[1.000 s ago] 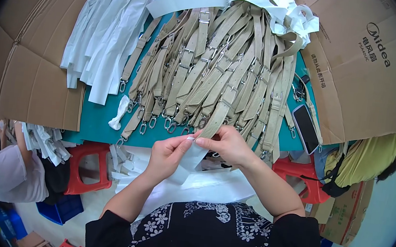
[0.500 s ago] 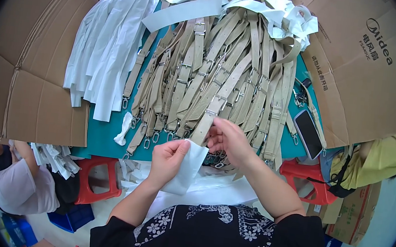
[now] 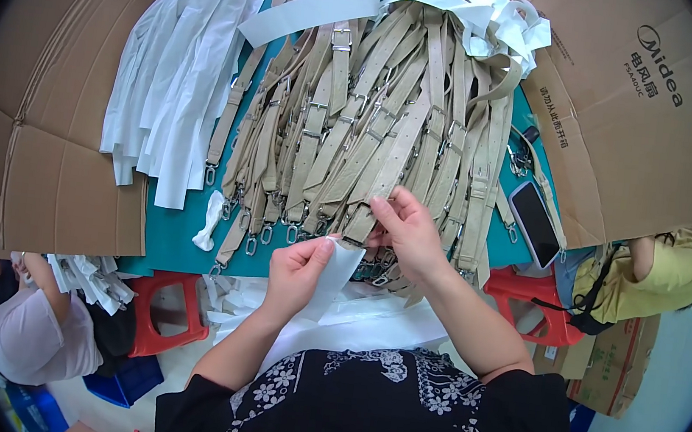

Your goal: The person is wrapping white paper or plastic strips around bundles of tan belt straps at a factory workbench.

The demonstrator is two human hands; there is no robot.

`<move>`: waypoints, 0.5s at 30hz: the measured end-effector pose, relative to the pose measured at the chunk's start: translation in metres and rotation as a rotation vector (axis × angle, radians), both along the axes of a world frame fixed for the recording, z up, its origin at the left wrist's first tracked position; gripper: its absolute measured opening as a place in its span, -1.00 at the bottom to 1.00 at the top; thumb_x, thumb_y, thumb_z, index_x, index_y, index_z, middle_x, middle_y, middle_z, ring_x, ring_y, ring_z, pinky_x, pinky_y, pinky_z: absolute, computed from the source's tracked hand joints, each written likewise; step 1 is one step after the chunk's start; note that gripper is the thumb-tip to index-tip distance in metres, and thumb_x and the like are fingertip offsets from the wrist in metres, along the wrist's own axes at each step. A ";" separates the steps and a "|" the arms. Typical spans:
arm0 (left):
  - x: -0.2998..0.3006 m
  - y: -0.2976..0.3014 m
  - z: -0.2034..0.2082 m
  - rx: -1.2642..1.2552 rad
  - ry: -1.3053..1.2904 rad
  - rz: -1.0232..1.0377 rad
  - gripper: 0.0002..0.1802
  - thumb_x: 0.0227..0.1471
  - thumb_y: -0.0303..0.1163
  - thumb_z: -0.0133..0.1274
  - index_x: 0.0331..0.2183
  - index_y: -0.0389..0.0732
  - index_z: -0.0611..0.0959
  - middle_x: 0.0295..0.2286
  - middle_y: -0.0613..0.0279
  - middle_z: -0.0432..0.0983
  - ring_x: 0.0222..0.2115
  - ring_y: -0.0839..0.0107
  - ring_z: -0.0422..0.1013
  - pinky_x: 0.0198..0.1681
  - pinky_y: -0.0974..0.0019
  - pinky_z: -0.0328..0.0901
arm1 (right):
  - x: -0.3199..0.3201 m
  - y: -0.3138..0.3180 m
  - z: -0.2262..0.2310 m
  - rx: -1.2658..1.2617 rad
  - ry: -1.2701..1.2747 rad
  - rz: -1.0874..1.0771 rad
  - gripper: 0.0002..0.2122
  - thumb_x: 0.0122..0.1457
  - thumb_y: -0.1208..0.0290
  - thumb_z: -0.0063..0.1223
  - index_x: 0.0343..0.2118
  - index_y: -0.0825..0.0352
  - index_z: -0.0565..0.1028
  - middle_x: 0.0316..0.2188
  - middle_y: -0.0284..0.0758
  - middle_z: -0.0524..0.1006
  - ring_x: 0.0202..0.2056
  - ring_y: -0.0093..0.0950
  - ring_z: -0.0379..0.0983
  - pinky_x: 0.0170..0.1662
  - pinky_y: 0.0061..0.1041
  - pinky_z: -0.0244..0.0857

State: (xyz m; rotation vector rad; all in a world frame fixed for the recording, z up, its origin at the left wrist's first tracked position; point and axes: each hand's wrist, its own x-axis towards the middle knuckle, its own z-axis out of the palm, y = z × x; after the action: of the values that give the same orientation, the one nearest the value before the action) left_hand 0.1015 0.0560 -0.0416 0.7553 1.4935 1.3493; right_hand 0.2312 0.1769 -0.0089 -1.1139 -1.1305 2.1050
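My left hand [image 3: 296, 277] is closed in a pinch on a white wrapping strip [image 3: 338, 273], thin and paper-like, which hangs down in front of me. My right hand [image 3: 413, 239] grips a beige strap [image 3: 395, 162] with punched holes, thumb on top near its metal buckle [image 3: 358, 228]. The strap's lower end meets the strip's upper edge; whether it goes inside is hidden. Behind both hands lies a thick bunch of similar beige straps [image 3: 333, 142] with silver buckles and hooks. Their hooks hang towards me.
A green tabletop [image 3: 169, 230] carries a pile of white strips [image 3: 177, 86] at left and a phone [image 3: 535, 223] at right. Large cardboard sheets [image 3: 57, 132] flank both sides. Red stools [image 3: 168, 315] stand below the table; other people sit at left and right.
The buckle has come down the strap towards the white strip, and my right hand now grips beside it. My left hand keeps its pinch. The whole view has shifted slightly.
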 end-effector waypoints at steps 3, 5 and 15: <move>0.004 0.001 0.002 0.061 0.037 0.037 -0.69 0.05 -0.33 -0.05 -0.22 -0.35 0.54 -0.48 0.34 0.49 -0.50 0.70 0.28 -0.41 0.61 0.22 | 0.001 0.005 -0.010 0.086 -0.022 0.039 -0.85 0.08 0.33 0.01 -0.40 0.31 0.43 -0.58 -0.46 0.39 -0.58 -0.68 0.34 -0.49 -0.71 0.27; 0.004 0.003 0.002 0.064 0.023 0.069 -0.69 0.05 -0.33 -0.05 -0.22 -0.35 0.54 -0.47 0.34 0.49 -0.49 0.69 0.29 -0.40 0.60 0.23 | 0.001 0.003 -0.012 0.088 -0.093 0.207 -0.83 0.06 0.35 0.04 -0.36 0.33 0.46 -0.48 -0.42 0.45 -0.49 -0.68 0.36 -0.40 -0.68 0.28; -0.007 0.003 0.015 0.073 0.042 0.017 -0.72 0.06 -0.37 -0.07 -0.24 -0.36 0.55 -0.46 0.35 0.49 -0.49 0.71 0.29 -0.42 0.61 0.21 | -0.001 0.009 -0.002 0.052 -0.077 0.195 -0.75 0.03 0.39 0.06 -0.22 0.34 0.43 -0.32 -0.42 0.49 -0.35 -0.69 0.37 -0.30 -0.68 0.26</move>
State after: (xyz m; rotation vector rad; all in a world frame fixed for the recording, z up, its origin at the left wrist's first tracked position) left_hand 0.0946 0.0594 -0.0267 0.8239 1.4927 1.4152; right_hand 0.2297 0.1858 -0.0110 -1.1088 -1.3717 2.1801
